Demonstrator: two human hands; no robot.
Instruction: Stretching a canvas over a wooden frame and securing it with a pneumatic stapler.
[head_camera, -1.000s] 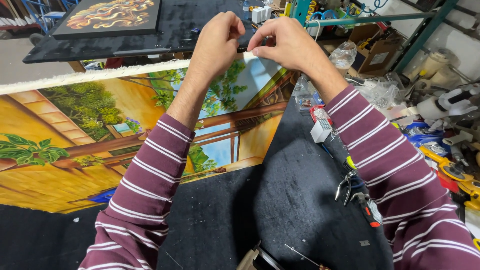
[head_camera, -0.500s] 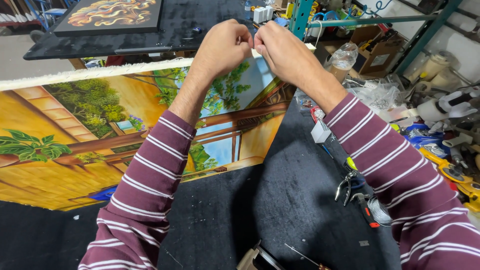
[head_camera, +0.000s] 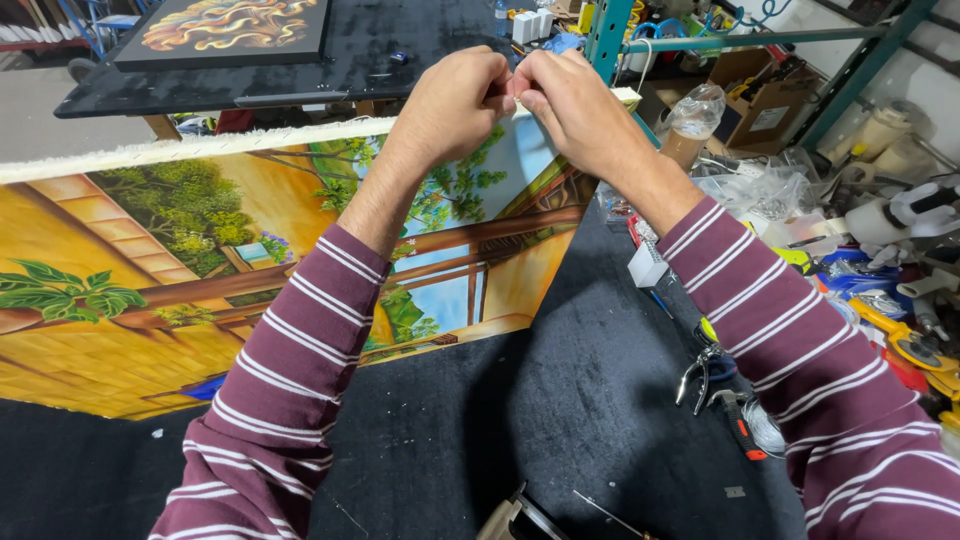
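Nearest, at the lower centre, a black felt-covered tabletop (head_camera: 560, 420) is carrying everything. Lying across the left half is a large unframed canvas painting of yellow walls, wooden beams and green trees (head_camera: 150, 290): probably light, broad and floppy, best gripped along its raw white edge. At the upper centre, the left hand (head_camera: 452, 105) and right hand (head_camera: 570, 105) are meeting fingertip to fingertip at its far right corner, pinching something too small to identify. Cluttered metal shelving (head_camera: 800, 60) is filling the upper right.

1. Large unframed landscape canvas painting (head_camera: 200, 270) lies on the black felt-covered worktable (head_camera: 560, 420).
2. Both hands meet above its far right corner.
3. Small metal pliers (head_camera: 700, 370) lie right of it.
4. Dark-framed swirl painting (head_camera: 230, 30) lies behind it.
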